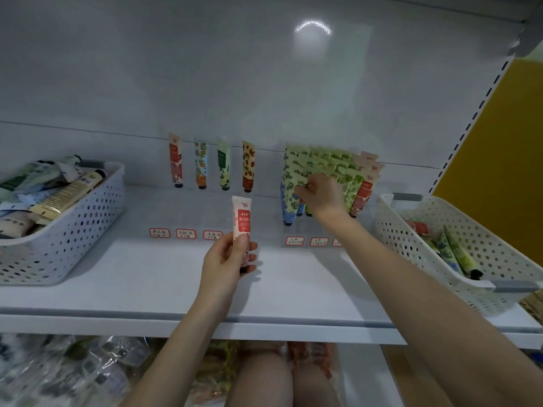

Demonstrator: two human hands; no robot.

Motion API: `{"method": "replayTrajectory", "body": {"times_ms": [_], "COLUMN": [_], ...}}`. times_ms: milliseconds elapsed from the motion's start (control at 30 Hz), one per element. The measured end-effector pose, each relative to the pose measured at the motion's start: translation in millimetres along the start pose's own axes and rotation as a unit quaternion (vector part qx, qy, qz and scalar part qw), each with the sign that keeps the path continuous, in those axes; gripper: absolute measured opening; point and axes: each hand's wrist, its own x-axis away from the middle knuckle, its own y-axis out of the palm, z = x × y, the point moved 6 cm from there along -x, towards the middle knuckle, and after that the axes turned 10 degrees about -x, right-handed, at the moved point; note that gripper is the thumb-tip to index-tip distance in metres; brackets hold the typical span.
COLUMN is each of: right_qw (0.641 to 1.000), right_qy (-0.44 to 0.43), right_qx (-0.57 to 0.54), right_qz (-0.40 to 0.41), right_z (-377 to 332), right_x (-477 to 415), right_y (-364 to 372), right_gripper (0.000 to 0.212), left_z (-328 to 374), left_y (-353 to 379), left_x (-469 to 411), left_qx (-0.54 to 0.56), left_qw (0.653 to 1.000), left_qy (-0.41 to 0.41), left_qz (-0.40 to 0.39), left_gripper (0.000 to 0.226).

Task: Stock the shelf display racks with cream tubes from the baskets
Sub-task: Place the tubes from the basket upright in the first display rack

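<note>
Two hands are working at the white shelf; left hand is gripping a pink-and-red tube upright by its lower part, thumb lying on the front and fingers curling round the back, crimped end pointing up, dark cap just showing below the fingers; this tube is hovering over the shelf, just in front of the handwritten labels of the left rack; right hand is reaching into the tightly packed right rack, fingers bent in close, thumb and forefinger pinching the edge of a blue-leaf tube at the rack's left end; four single tubes are standing cap-down in a row at the back left, apart from one another; left basket is sitting heaped with mixed tubes; right basket is holding a few green and red ones.
</note>
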Motion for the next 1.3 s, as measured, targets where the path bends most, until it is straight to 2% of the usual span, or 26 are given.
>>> {"method": "replayTrajectory", "body": {"times_ms": [467, 633, 733, 833, 867, 900, 967, 1067, 1167, 1233, 1300], "right_qw": [0.997, 0.998, 0.999, 0.999, 0.999, 1.0, 0.999, 0.988, 0.969, 0.961, 0.95], "right_qy": [0.003, 0.01, 0.01, 0.015, 0.014, 0.015, 0.012, -0.035, -0.021, -0.018, -0.011], "right_qx": [0.073, 0.061, 0.046, 0.026, 0.015, -0.002, -0.053, -0.146, -0.246, -0.266, -0.298], "right_qz": [-0.012, -0.011, -0.015, -0.029, -0.031, -0.026, 0.004, 0.039, -0.024, -0.074, -0.091], "right_z": [-6, -7, -8, -13, -14, -15, -17, -29, -38, -45, -47], "right_x": [-4, -1, 1, 6, 8, 9, 14, 27, 50, 66, 78], "right_y": [5, 4, 2, -2, -5, -10, -24, -44, -49, -47, -47], "right_gripper": [0.042, 0.041, 0.042, 0.029, 0.017, 0.018, 0.031, 0.013, 0.013, 0.012, 0.013], "left_z": [-1, 2, 5, 11, 13, 15, 21, 29, 39, 44, 47], "left_y": [5, 5, 5, 3, 2, 3, 4, 9, 20, 27, 34], "left_x": [0, 3, 5, 7, 7, 8, 10, 15, 23, 29, 34], "left_qx": [0.014, 0.031, 0.024, 0.022, 0.028, 0.036, 0.055, 0.09, 0.112, 0.124, 0.124], "left_qw": [1.0, 0.998, 0.999, 0.999, 0.998, 0.998, 0.997, 0.993, 0.987, 0.984, 0.982], "left_qy": [-0.014, -0.028, -0.02, -0.006, -0.004, -0.002, -0.004, -0.007, 0.006, 0.014, 0.02], "left_qz": [-0.02, -0.037, -0.042, -0.046, -0.049, -0.052, -0.057, -0.077, -0.113, -0.129, -0.138], "left_gripper": [0.026, 0.021, 0.028, 0.031, 0.03, 0.03, 0.029, 0.028, 0.018, 0.012, 0.011]}}
